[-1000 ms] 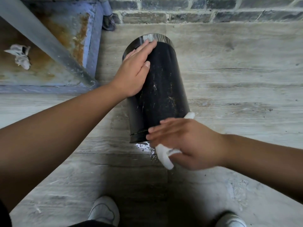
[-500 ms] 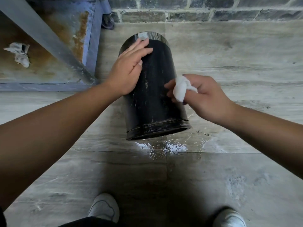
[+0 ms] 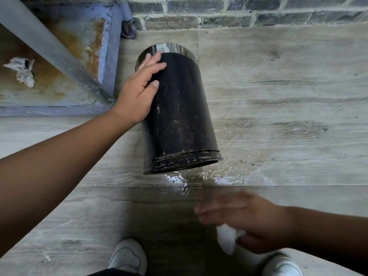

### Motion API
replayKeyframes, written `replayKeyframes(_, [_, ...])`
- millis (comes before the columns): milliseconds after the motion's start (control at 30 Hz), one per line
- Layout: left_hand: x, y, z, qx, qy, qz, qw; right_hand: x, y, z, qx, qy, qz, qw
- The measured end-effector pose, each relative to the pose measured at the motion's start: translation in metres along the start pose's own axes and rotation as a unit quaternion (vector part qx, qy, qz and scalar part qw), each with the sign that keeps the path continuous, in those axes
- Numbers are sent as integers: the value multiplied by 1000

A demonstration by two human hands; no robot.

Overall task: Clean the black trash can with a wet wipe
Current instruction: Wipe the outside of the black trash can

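Trash can lies on its side on floor, steadied by L hand, fingers flat near rim. R hand pinches wet wipe, clear of can. White streaks remain; cleaning judged incomplete.

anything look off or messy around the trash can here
Yes. The black trash can is tilted, steadied by the left hand. White streaks mark its side, a wet patch shines on the floor, and a crumpled tissue lies on the rusty platform.

The black trash can lies tipped on the floor, streaked with white marks. The white wipe is bunched up, well apart from it.
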State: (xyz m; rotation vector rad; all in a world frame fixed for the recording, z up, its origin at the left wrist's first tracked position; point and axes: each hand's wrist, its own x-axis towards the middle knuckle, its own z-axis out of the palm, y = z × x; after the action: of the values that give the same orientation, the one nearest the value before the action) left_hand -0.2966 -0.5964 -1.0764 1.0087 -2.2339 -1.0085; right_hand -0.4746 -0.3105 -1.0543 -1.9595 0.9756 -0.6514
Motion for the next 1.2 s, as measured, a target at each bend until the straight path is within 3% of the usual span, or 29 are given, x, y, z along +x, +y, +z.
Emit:
replayKeyframes(100, [-3, 10, 1, 28, -20, -8, 999, 7, 7, -11, 30, 166, 80, 982])
replayKeyframes(200, [-5, 25, 4, 148, -85, 10, 985, 30, 18, -29, 203, 308, 195, 909])
replayKeyframes(300, [-5, 44, 6, 234, -146, 24, 961, 46, 29, -33, 280, 381, 264, 841])
replayKeyframes(367, [-9, 56, 9, 303, -188, 85, 930, 47, 33, -29, 322, 398, 283, 811])
replayKeyframes(500, [-44, 70, 21, 359, -211, 190, 889, 34, 39, -29, 324, 385, 292, 813])
replayKeyframes(767, [-80, 54, 15, 277, -194, 195, 921, 69, 46, -35, 235, 329, 315, 859])
replayKeyframes(833, [-83, 50, 12, 270, -191, 193, 924, 75, 40, -21, 182, 309, 299, 884])
replayKeyframes(967, [-93, 37, 0, 246, -183, 181, 934, 56, 20, 7, 12, 183, 169, 968])
replayKeyframes(1100, [-103, 24, -10, 225, -182, 178, 940, 52, 2, 10, -85, 54, 78, 992])
replayKeyframes(1200, [-106, 20, -16, 194, -174, 163, 952, 51, -9, 15, -60, -42, -44, 996])
